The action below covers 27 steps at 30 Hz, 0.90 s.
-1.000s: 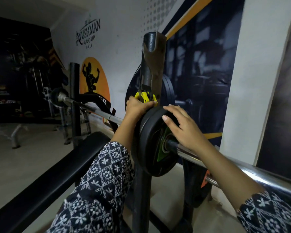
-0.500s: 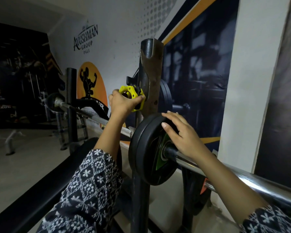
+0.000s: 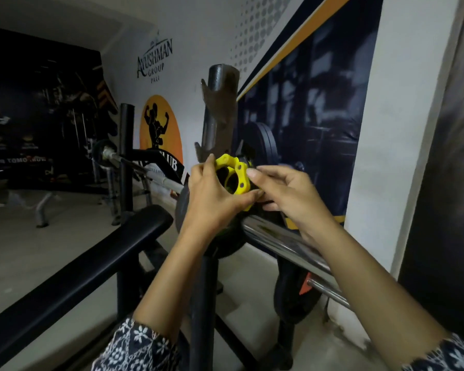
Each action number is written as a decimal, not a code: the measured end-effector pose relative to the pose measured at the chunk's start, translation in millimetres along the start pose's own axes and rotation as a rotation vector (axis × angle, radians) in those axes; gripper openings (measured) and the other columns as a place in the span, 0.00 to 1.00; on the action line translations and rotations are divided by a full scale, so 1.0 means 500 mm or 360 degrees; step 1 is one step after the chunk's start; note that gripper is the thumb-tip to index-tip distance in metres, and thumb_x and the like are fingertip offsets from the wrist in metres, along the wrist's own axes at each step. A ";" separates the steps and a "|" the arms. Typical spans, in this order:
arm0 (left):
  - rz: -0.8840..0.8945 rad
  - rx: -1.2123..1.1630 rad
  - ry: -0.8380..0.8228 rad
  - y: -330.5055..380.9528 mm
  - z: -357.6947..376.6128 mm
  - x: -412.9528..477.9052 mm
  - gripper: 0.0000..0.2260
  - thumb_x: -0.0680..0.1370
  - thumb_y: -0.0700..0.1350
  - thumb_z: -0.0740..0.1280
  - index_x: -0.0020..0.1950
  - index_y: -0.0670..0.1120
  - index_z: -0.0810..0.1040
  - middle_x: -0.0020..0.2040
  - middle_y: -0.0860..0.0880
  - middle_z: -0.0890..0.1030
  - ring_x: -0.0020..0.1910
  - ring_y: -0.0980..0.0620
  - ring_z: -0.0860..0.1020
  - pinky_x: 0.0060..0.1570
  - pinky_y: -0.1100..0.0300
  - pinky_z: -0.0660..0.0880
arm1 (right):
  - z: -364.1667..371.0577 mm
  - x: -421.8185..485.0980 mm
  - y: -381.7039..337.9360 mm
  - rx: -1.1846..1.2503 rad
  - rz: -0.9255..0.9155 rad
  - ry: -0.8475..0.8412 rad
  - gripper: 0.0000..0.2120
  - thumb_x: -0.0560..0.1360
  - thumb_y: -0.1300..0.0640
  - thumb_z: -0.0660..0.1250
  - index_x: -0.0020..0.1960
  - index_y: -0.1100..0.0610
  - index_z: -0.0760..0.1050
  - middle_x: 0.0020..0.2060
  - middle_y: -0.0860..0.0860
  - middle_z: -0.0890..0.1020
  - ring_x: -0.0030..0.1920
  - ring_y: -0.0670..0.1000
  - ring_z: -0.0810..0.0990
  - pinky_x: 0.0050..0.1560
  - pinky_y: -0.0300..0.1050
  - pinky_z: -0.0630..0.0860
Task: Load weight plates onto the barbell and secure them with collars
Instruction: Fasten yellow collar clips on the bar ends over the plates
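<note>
A yellow ring-shaped collar (image 3: 233,174) is held up in front of the rack upright, above the barbell sleeve. My left hand (image 3: 212,196) grips its left and lower side. My right hand (image 3: 279,191) pinches its right side with thumb and fingers. Below the hands, the chrome barbell sleeve (image 3: 284,242) runs toward the lower right. A black weight plate (image 3: 225,247) sits on the sleeve against the rack, mostly hidden behind my left hand and wrist.
The dark rack upright (image 3: 217,116) rises behind the collar. A black padded bench (image 3: 91,253) runs lower left. More plates (image 3: 263,145) hang by the wall behind, and another (image 3: 292,298) lower down. The wall lies close on the right.
My left hand brought the yellow collar from beside the upright down and right, in front of the plate. My right hand left the plate and took hold of the collar's right side.
</note>
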State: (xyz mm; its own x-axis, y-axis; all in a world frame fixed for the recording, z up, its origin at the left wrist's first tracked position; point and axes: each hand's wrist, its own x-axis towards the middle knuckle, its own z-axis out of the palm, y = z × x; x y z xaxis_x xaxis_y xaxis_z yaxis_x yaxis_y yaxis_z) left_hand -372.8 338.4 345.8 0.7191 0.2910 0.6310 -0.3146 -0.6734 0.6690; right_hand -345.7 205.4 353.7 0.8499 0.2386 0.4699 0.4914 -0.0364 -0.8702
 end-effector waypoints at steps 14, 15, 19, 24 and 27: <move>-0.0022 -0.0748 -0.0057 0.206 0.135 -0.330 0.17 0.76 0.48 0.65 0.65 0.50 0.72 0.59 0.50 0.77 0.57 0.58 0.76 0.53 0.63 0.74 | -0.352 -0.275 -0.006 0.0210 0.0196 -0.0221 0.06 0.72 0.61 0.68 0.49 0.57 0.80 0.40 0.57 0.83 0.40 0.53 0.82 0.41 0.48 0.82; -0.0019 -0.0770 0.0007 0.211 0.148 -0.344 0.14 0.77 0.45 0.63 0.63 0.50 0.74 0.57 0.50 0.78 0.56 0.58 0.77 0.53 0.63 0.74 | -0.364 -0.283 0.005 0.0247 0.0217 -0.0241 0.08 0.72 0.62 0.68 0.51 0.59 0.80 0.41 0.58 0.83 0.40 0.53 0.82 0.42 0.48 0.81; -0.0007 -0.0742 0.0255 0.212 0.202 -0.392 0.12 0.77 0.39 0.63 0.60 0.48 0.77 0.54 0.49 0.79 0.56 0.53 0.78 0.56 0.51 0.76 | -0.379 -0.302 0.065 0.0448 0.0265 -0.0349 0.12 0.73 0.65 0.65 0.55 0.60 0.78 0.41 0.53 0.84 0.42 0.50 0.82 0.46 0.48 0.81; 0.0006 -0.0641 0.0520 0.194 0.238 -0.410 0.12 0.76 0.39 0.65 0.58 0.49 0.78 0.53 0.51 0.80 0.55 0.54 0.77 0.59 0.45 0.74 | -0.349 -0.284 0.122 0.0731 0.0249 -0.0369 0.15 0.75 0.69 0.61 0.55 0.52 0.76 0.48 0.49 0.83 0.50 0.46 0.81 0.52 0.41 0.79; -0.0060 -0.0621 0.0627 0.181 0.250 -0.406 0.12 0.74 0.38 0.67 0.57 0.46 0.79 0.53 0.48 0.80 0.56 0.52 0.77 0.57 0.49 0.75 | -0.330 -0.266 0.142 0.0870 0.0204 -0.0357 0.15 0.76 0.69 0.60 0.54 0.53 0.76 0.46 0.47 0.84 0.50 0.45 0.81 0.54 0.41 0.78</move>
State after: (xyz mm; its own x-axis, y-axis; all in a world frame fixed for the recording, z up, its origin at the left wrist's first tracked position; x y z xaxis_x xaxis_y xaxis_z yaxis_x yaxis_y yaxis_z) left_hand -469.7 133.3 229.3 0.4719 0.5925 0.6529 -0.5532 -0.3777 0.7425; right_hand -392.2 11.0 253.8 0.8058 0.4662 0.3653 0.1679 0.4116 -0.8958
